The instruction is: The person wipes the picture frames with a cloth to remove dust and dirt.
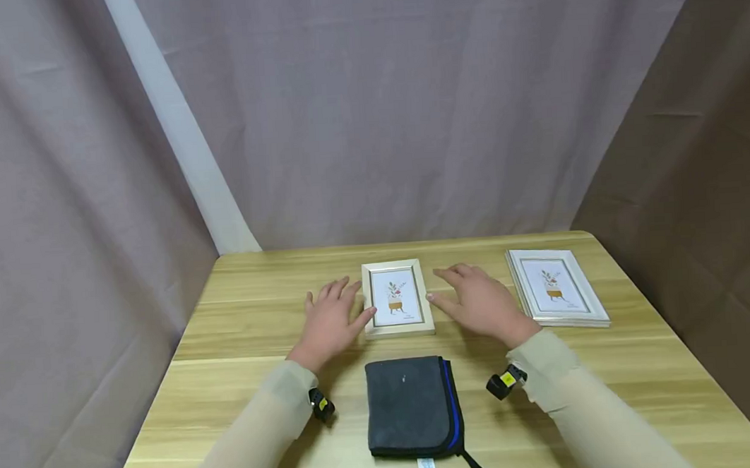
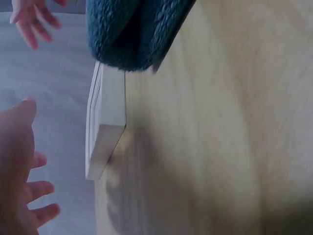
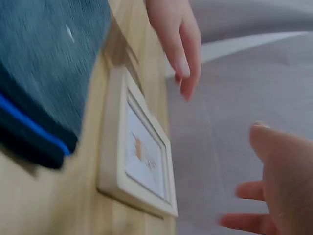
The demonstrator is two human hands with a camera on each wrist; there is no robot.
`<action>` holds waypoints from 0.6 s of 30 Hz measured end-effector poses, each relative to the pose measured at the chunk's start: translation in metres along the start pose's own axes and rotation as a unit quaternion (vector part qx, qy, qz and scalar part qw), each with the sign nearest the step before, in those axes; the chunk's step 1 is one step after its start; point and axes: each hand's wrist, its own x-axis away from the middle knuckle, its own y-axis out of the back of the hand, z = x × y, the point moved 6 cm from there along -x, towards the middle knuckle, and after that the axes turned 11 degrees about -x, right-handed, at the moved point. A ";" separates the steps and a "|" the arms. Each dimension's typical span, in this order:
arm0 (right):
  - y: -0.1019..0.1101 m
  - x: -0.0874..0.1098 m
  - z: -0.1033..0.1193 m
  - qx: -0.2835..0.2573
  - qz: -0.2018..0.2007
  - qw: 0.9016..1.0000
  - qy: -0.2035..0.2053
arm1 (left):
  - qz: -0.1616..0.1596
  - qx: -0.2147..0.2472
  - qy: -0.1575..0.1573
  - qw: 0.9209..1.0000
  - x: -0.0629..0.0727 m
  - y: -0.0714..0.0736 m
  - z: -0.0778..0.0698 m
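A cream picture frame (image 1: 398, 332) with a potted-plant print lies face up near the middle of the table. My left hand (image 1: 332, 319) hovers at its left side, fingers spread, the thumb overlapping the frame's edge in the head view. On the other side is my right hand (image 1: 480, 300), its thumb tip close to the frame's right edge. Both wrist views show the hands raised over the tabletop with nothing in them. Closer to me lies a folded dark grey cloth (image 1: 409, 405) with black and blue edging, a strap and a white tag.
At the right of the wooden table (image 1: 249, 382) lies a stack of white picture frames (image 1: 557, 288), the top one bearing a similar plant print. Grey curtains (image 1: 369, 121) hang behind the table, with brown fabric (image 1: 717, 209) at the right.
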 end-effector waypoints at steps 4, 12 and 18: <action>-0.022 0.013 0.012 -0.060 0.075 0.995 0.033 | -0.005 0.059 0.003 0.998 0.003 -0.007 -0.005; -0.060 0.047 0.016 -0.101 0.209 0.970 0.072 | -0.001 0.087 -0.018 0.996 0.012 -0.027 -0.011; -0.064 0.057 0.012 -0.134 0.211 0.964 0.089 | 0.029 0.091 -0.022 0.995 0.015 -0.037 -0.015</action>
